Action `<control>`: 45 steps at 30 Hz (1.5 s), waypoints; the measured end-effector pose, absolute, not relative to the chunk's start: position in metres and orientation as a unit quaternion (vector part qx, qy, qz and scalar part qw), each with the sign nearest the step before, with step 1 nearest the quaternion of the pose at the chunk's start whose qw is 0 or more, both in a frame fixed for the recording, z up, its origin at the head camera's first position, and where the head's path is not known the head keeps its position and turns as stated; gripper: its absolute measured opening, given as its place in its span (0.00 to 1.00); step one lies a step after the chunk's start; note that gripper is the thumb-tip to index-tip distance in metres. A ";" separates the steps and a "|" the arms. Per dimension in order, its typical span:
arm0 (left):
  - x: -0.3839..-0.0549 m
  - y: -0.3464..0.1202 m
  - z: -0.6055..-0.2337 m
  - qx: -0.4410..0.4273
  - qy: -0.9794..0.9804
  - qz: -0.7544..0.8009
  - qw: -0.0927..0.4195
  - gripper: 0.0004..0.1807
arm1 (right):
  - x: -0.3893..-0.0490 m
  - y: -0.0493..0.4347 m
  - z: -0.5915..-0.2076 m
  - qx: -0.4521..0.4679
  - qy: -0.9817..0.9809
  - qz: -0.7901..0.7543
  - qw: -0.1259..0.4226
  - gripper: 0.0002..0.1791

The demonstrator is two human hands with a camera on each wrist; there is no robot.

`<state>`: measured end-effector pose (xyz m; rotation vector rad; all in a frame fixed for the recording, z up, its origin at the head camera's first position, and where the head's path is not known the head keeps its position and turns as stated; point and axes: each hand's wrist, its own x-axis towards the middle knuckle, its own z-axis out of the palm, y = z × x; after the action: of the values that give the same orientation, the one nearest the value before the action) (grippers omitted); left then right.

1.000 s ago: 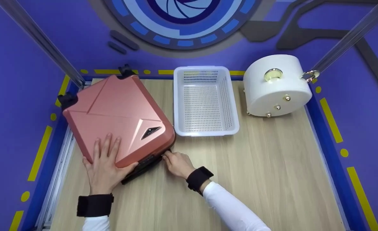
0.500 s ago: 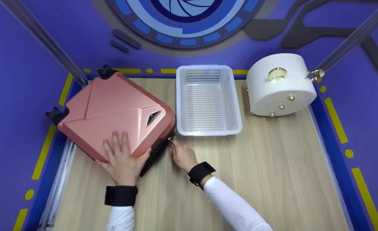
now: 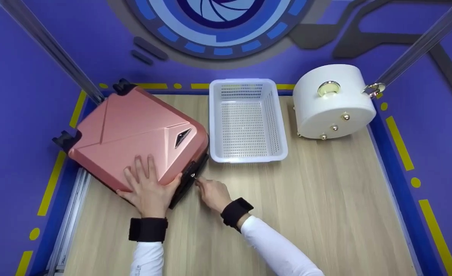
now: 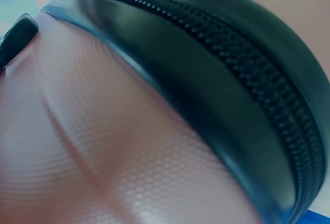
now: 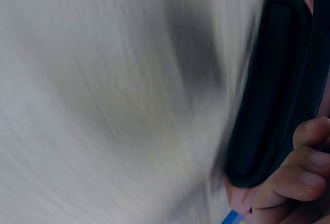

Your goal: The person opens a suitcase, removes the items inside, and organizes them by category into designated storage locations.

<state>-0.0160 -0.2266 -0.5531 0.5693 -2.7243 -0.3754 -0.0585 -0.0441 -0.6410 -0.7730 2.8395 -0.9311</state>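
Note:
A pink hard-shell suitcase [image 3: 134, 130] lies flat at the left, its wheels toward the back wall. My left hand [image 3: 149, 188] rests on its near edge, fingers spread over the shell and thumb at the side. At the near right side, my right hand [image 3: 213, 194] pinches a small metal zipper pull [image 3: 193, 175]. Its curled fingers [image 5: 289, 190] show beside the black carry handle [image 5: 268, 90] in the right wrist view. The black zipper [image 4: 242, 69] curves round the suitcase side in the left wrist view, its teeth meshed where visible.
A white perforated basket [image 3: 214, 122] stands just right of the suitcase. Farther right is a white drum-shaped case [image 3: 310, 115] with gold fittings. Blue walls with yellow markings bound the wooden tabletop [image 3: 306, 214] at the back and sides.
The suitcase has turned, its near edge shifting rightward and its wheels leftward. My left hand has moved right with it. My right hand went away from me, then came back slightly nearer and left.

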 end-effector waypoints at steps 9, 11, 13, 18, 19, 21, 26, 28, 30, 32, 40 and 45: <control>-0.028 -0.218 -0.551 0.210 -0.957 -0.120 0.161 0.63 | -0.023 -0.064 -0.639 -0.305 0.906 -0.288 0.060 0.08; -0.028 -0.218 -0.552 0.208 -0.957 -0.118 0.163 0.63 | -0.016 -0.067 -0.639 -0.309 0.903 -0.289 0.068 0.08; -0.025 -0.219 -0.552 0.202 -0.958 -0.122 0.164 0.62 | -0.013 -0.068 -0.639 -0.312 0.904 -0.283 0.073 0.08; -0.010 -0.227 -0.552 0.158 -0.950 -0.179 0.203 0.49 | -0.016 -0.067 -0.637 -0.316 0.897 -0.293 0.097 0.11; -0.004 -0.230 -0.555 0.148 -0.944 -0.195 0.221 0.44 | -0.018 -0.066 -0.636 -0.313 0.895 -0.300 0.100 0.12; 0.008 -0.236 -0.563 0.132 -0.924 -0.235 0.272 0.37 | -0.023 -0.062 -0.632 -0.303 0.893 -0.316 0.099 0.14; 0.051 -0.239 -0.592 0.179 -0.853 -0.320 0.372 0.30 | -0.043 -0.052 -0.622 -0.281 0.877 -0.390 0.019 0.12; 0.067 -0.234 -0.604 0.223 -0.826 -0.354 0.378 0.27 | -0.055 -0.049 -0.616 -0.286 0.859 -0.423 -0.038 0.10; 0.079 -0.225 -0.616 0.266 -0.802 -0.399 0.356 0.22 | -0.067 -0.049 -0.609 -0.299 0.841 -0.440 -0.097 0.12; 0.087 -0.214 -0.626 0.302 -0.786 -0.447 0.302 0.15 | -0.080 -0.051 -0.601 -0.320 0.826 -0.439 -0.147 0.17; 0.076 -0.173 -0.644 0.288 -0.727 -0.618 0.083 0.17 | -0.111 -0.067 -0.577 -0.425 0.827 -0.337 -0.145 0.31; 0.051 -0.152 -0.642 0.287 -0.652 -0.697 0.079 0.25 | -0.111 -0.071 -0.573 -0.439 0.855 -0.271 -0.050 0.31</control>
<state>0.0509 -0.1522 -0.6419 0.8584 -1.9508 -2.0867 -0.1109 -0.0714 -0.5727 -1.4239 2.7760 -0.8792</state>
